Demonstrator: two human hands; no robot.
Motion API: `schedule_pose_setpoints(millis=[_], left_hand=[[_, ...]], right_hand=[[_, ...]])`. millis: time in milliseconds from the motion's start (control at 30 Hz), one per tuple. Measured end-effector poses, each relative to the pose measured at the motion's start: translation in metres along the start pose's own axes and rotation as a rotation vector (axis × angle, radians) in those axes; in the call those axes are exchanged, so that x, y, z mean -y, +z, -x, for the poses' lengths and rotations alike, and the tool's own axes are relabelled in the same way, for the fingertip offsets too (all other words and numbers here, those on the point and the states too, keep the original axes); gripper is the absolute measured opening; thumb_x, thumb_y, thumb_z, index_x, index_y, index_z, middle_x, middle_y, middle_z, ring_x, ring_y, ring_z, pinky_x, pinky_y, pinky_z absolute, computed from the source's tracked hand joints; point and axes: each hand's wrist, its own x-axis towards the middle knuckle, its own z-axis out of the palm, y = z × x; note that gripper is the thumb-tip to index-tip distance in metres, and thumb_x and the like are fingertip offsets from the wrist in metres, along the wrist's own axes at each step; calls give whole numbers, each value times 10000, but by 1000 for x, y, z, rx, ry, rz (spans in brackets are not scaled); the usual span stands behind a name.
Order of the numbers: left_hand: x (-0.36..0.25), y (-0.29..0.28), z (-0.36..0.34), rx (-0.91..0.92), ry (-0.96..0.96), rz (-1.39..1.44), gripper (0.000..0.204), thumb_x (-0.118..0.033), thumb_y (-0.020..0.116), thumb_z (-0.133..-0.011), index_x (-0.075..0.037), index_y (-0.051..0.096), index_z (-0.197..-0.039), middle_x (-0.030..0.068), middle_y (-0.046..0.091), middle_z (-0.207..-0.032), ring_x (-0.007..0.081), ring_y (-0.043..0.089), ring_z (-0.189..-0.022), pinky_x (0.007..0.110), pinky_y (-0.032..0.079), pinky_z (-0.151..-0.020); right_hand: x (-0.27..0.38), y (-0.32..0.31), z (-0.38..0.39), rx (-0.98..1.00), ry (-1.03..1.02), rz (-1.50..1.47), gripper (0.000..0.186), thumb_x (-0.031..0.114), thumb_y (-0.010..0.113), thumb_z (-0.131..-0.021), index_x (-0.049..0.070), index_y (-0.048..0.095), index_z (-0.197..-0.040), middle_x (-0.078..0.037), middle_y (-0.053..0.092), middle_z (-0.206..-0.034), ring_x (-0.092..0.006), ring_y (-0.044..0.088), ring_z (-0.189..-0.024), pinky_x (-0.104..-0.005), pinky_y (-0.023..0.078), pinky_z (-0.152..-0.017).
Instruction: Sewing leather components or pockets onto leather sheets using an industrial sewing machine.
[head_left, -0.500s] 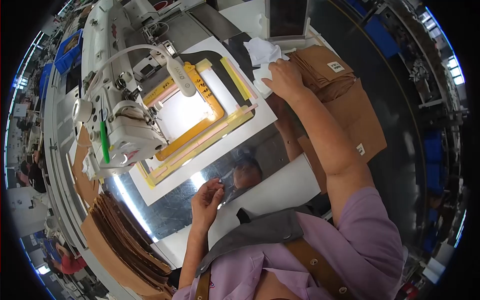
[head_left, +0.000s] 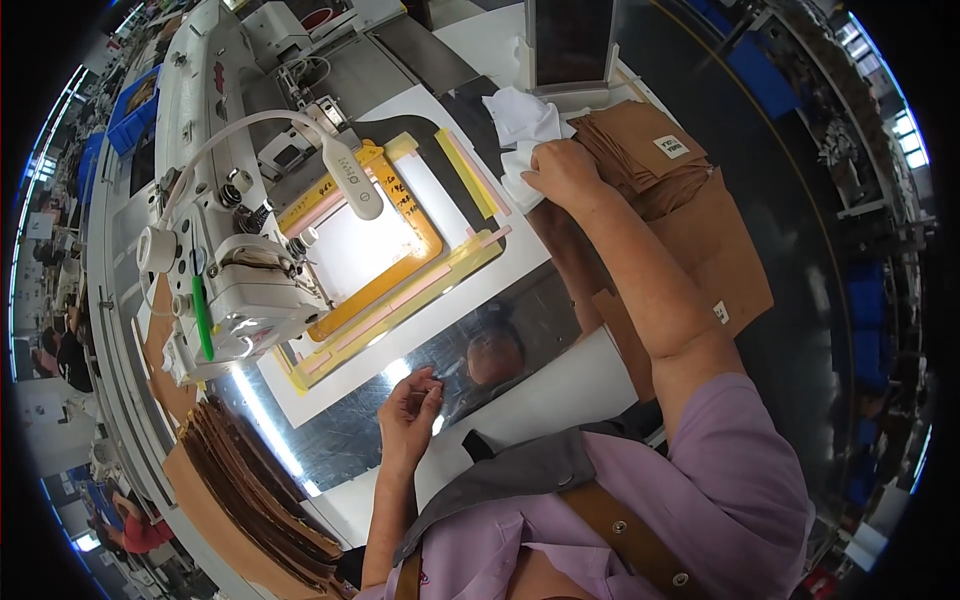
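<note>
My right hand [head_left: 558, 170] is at a small white piece [head_left: 518, 188] beside a crumpled white cloth [head_left: 525, 112], its thumb and fingers closed on the piece. My left hand [head_left: 410, 405] hovers over the shiny metal table top [head_left: 330, 420], fingers curled with their tips together; what is between them, if anything, is too small to make out. A white industrial sewing machine [head_left: 250, 285] stands at the left. Under its head lies a yellow frame [head_left: 425, 235] around a lit white area, on a taped template board [head_left: 490, 250].
Brown cut pieces [head_left: 640, 160] are stacked at the right, and more [head_left: 230, 480] at the lower left. A dark upright panel [head_left: 568, 40] stands behind the cloth. Blue bins [head_left: 135, 110] are at the far left. Other people [head_left: 140, 520] sit in the background at left.
My right hand has shifted slightly to the left at the white piece. My left hand has moved only a little, staying curled. The view has shifted slightly.
</note>
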Motion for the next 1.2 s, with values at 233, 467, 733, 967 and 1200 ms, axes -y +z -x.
schedule_pose_setpoints(millis=[233, 467, 733, 967, 1200], left_hand=[[2, -1, 0, 8, -6, 8, 337, -96, 688, -986, 15, 639, -1300, 63, 722, -1037, 101, 660, -887, 253, 553, -796], [1, 0, -3, 17, 16, -33, 320, -82, 682, -981, 7, 654, -1288, 53, 728, -1020, 89, 662, -857, 248, 556, -773], [-3, 0, -12, -48, 54, 20, 321, -118, 699, -981, 5, 662, -1275, 62, 741, -1038, 111, 692, -892, 257, 562, -778], [-17, 14, -72, -169, 28, 335, 404, -185, 700, -1002, 41, 590, -1319, 132, 700, -1199, 196, 695, -1114, 284, 573, -844], [-1, -34, -84, -344, -2, 245, 163, -124, 711, -990, 37, 703, -969, 84, 740, -826, 95, 690, -677, 196, 538, -601]], right_hand=[[-12, 2, -5, 12, 4, -100, 128, 155, 731, -770, 36, 770, -746, -203, 734, -794, -362, 742, -789, -441, 595, -781], [-17, 0, 1, -23, 12, -196, 105, 152, 716, -774, 69, 777, -752, -187, 729, -777, -358, 736, -763, -437, 591, -765], [30, -18, 33, -228, -121, -269, 82, 132, 703, -807, 65, 738, -775, -142, 699, -791, -345, 695, -747, -457, 551, -701], [148, 13, 117, -140, -471, -444, 139, 138, 751, -782, 78, 655, -702, -80, 633, -748, -289, 663, -786, -446, 526, -736], [161, 39, 137, -73, -533, -442, 448, 254, 761, -849, 58, 645, -1235, -112, 630, -1285, -290, 577, -1252, -469, 417, -1105]])
